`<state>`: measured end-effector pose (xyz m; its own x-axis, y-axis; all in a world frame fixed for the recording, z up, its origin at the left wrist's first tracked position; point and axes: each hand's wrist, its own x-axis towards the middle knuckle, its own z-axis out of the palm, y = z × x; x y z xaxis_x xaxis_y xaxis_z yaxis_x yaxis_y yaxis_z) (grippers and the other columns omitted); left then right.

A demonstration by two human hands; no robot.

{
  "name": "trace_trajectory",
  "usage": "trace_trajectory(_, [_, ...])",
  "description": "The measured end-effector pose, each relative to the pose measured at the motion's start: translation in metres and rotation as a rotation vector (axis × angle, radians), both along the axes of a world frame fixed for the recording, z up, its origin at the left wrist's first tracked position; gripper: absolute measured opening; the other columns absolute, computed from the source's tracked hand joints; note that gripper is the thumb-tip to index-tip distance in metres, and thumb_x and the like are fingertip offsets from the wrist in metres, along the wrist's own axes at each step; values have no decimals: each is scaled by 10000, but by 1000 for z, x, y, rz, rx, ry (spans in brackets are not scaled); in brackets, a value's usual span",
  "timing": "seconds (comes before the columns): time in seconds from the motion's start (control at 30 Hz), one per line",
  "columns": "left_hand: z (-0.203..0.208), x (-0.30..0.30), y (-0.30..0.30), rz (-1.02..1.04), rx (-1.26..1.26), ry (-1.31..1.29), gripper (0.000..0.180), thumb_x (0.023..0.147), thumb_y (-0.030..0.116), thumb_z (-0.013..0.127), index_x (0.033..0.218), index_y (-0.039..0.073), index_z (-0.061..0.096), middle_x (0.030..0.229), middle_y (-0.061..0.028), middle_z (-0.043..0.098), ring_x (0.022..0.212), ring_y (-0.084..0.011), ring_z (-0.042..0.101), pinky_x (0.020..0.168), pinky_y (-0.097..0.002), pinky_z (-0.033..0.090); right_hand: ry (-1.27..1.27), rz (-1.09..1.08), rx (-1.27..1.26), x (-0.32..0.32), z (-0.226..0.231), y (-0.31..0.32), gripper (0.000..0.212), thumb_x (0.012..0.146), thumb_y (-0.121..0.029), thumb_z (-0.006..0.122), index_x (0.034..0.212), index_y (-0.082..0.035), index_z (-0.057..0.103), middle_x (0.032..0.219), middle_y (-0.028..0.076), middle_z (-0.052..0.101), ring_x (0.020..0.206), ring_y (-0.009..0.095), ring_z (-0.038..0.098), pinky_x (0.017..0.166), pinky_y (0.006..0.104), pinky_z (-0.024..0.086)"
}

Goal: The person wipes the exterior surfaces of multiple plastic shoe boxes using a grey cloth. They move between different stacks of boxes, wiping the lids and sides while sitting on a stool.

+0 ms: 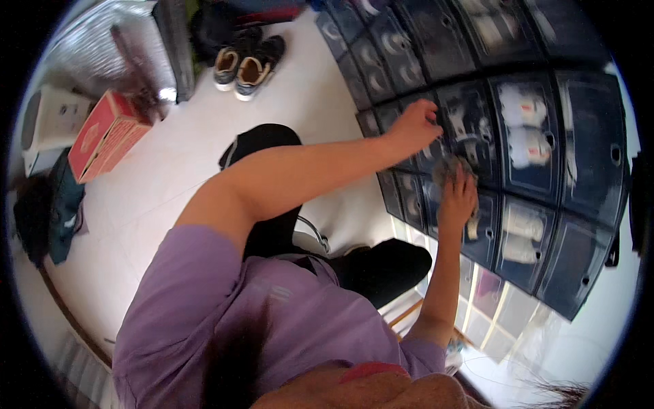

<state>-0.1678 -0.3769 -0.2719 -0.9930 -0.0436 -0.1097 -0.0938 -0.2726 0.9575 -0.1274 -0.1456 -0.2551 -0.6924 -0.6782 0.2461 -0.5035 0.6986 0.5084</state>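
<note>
My right hand (pixel 458 199) presses a fuzzy grey cloth (pixel 444 170) against the front of a wall of stacked dark shoe boxes with see-through doors. Its fingers are bent over the cloth, part of which shows past the fingertips. Further up and to the left, my left hand (pixel 411 129) is held close before the boxes. Its fingers are loosely curled with a gap to the thumb, and nothing shows between them. White shoes (pixel 524 126) can be seen through one door right of my hands.
Black sneakers (pixel 251 68) stand on the pale floor ahead. At the left are a red cardboard box (pixel 102 136), a white bin-like container (pixel 54 123) and dark bags (pixel 65 204). Below the shoe boxes stands a lighter, glossy rack (pixel 507 307). My bent knees in black reach toward the stack.
</note>
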Motion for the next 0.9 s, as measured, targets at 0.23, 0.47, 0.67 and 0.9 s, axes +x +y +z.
trace_trajectory(0.23, [-7, 17, 17, -66, -21, 40, 463, 769, 106, 677, 1185, 12, 495, 1075, -103, 580, 923, -189, 578, 821, -317, 473, -20, 62, -54, -62, -4, -63, 267, 741, -141, 605, 995, -59, 614, 1327, 89, 457, 1188, 309, 432, 949, 446, 388])
trace_trajectory(0.47, [-15, 16, 22, -53, -229, 170, 418, 771, 120, 679, 1137, 19, 504, 1031, -94, 607, 895, -186, 585, 815, -321, 476, 113, 151, -70, -116, -23, -105, 288, 761, -228, 563, 994, -63, 602, 1282, 79, 501, 1148, 317, 464, 910, 452, 407])
trace_trajectory(0.67, [-4, 4, -12, 2, -149, 62, 427, 790, 143, 665, 1173, 33, 511, 1061, -83, 611, 951, -185, 584, 840, -316, 470, 42, 61, 16, -37, -16, -31, 277, 740, -180, 633, 996, -76, 610, 1296, 55, 490, 1154, 297, 464, 920, 441, 424])
trace_trajectory(0.9, [9, -3, -40, -9, 4, 37, 419, 817, 166, 644, 1195, 47, 509, 1104, -65, 581, 1038, -180, 544, 858, -304, 449, -60, -206, 15, 41, 17, 32, 305, 728, -138, 610, 1028, -83, 617, 1301, 57, 497, 1132, 327, 477, 877, 441, 441])
